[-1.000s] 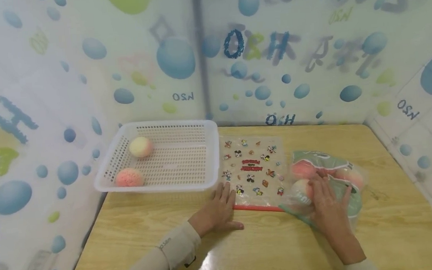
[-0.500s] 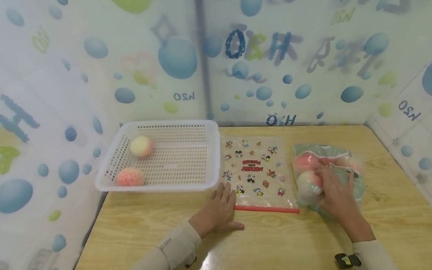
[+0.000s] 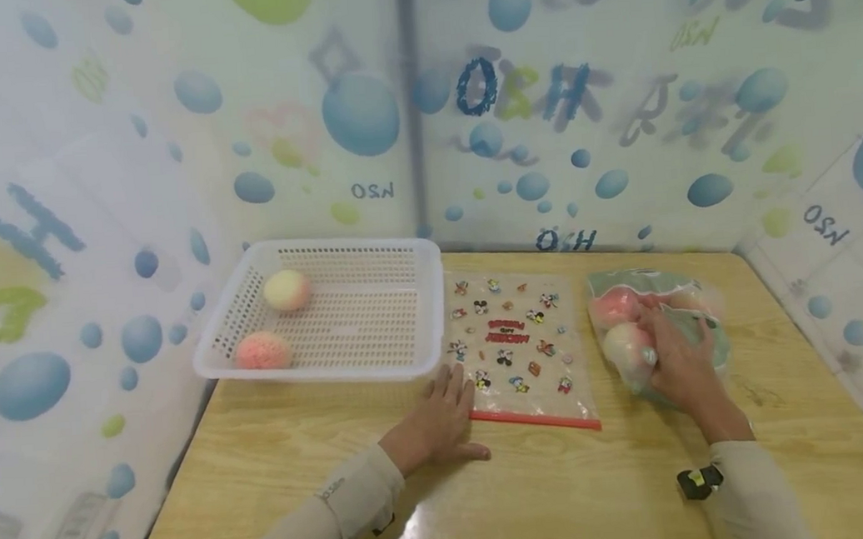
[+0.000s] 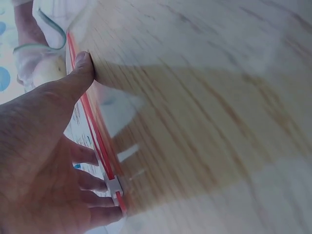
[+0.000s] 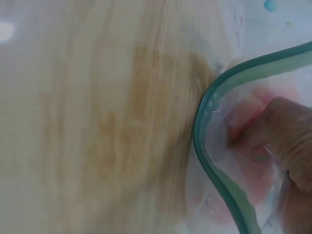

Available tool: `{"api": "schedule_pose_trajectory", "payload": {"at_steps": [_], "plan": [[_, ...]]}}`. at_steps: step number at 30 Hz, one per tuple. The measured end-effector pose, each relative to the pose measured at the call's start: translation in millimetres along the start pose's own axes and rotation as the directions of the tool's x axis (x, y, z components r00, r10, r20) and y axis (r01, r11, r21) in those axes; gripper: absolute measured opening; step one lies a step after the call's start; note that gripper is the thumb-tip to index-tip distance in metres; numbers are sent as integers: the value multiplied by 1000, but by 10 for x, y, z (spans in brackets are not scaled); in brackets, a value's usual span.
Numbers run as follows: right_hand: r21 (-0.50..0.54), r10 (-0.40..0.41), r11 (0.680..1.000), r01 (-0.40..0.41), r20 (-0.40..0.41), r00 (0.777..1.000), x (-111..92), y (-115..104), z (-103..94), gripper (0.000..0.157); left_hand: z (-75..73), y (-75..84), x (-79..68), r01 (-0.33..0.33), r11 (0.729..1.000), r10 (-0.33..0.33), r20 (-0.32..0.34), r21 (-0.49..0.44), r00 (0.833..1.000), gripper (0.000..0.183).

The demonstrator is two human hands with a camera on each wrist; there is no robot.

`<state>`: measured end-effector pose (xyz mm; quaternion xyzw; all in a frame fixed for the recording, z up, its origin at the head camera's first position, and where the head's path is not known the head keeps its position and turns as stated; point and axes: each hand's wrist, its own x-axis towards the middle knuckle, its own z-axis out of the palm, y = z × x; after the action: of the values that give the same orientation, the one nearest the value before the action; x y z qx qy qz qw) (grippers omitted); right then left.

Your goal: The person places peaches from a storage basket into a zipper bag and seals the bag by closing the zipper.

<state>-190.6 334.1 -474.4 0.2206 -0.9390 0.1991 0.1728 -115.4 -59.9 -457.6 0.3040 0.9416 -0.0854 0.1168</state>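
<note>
While the right hand (image 3: 683, 373) bends over the green bag (image 3: 689, 320) of peach-like fruit (image 3: 622, 345) (can't tell if it's actually grasping), the left hand (image 3: 436, 424) lies relaxed, gripping nothing, at the near-left corner of the red-edged bag (image 3: 513, 343). Green bag sits on the bench (image 3: 567, 494), right of the flat one, directly under the right hand, well apart from the left. Green bag's long axis unclear; the red-edged bag's runs away from the person.
</note>
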Motion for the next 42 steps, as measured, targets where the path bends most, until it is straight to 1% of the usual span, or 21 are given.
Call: {"api": "schedule_pose_trajectory", "payload": {"at_steps": [3,4,7,10,12,14,17,22,24,26,27,30,32,33,35,37,40,42], "plan": [[-13,-8,1000,8,12,1000,50,50,12,68,-15,-8,-4,4,1000,-3,-14,16,1000,108],[-11,-6,1000,7,19,1000,61,57,13,66,-18,-8,-8,5,1000,-5,-17,10,1000,108],[-2,-13,1000,14,18,1000,90,87,35,63,-11,-7,-20,-2,1000,3,-29,31,1000,108],[-3,-28,1000,28,-2,1000,128,133,63,64,11,-4,-24,-5,999,7,-43,45,999,108],[0,-29,1000,29,-12,999,168,169,88,68,24,-6,-20,-4,998,8,-53,69,999,108],[-3,-26,1000,26,-19,999,181,207,104,72,30,4,-13,-5,997,9,-55,77,998,108],[-7,-25,1000,25,-24,999,201,241,128,73,23,8,-8,-4,996,9,-53,89,999,108],[-49,-80,996,77,-74,994,185,245,152,68,9,7,-5,-1,996,5,-42,93,999,108],[-62,-88,995,83,-80,993,150,224,154,69,9,9,-4,3,996,0,-37,91,999,108],[-74,-106,992,99,-104,989,106,210,163,59,1,8,-9,6,997,-3,-35,82,999,109],[-86,-120,990,110,-115,986,77,205,166,57,-4,7,-10,10,998,-8,-30,68,1000,108],[-102,-163,984,149,-156,974,-38,189,155,59,-20,16,-19,18,1000,-17,-23,20,1000,108],[-107,-172,982,156,-154,973,-117,165,123,61,-34,17,-22,23,1000,-23,-25,4,999,108],[-107,-162,983,148,-143,976,-156,150,102,65,-37,17,-21,24,1000,-24,-28,1,999,108],[-98,-136,987,124,-122,983,-222,121,67,75,-38,17,-21,20,1000,-20,-53,3,998,107],[-98,-109,990,99,-99,989,-285,92,31,79,-35,17,-21,18,1000,-17,-81,7,997,102],[-102,-88,992,78,-101,991,-374,64,-5,81,-18,26,-28,4,999,1,-139,35,990,87],[-103,-86,992,75,-106,991,-438,49,-31,79,2,30,-23,-5,997,21,-199,81,980,73]]}}
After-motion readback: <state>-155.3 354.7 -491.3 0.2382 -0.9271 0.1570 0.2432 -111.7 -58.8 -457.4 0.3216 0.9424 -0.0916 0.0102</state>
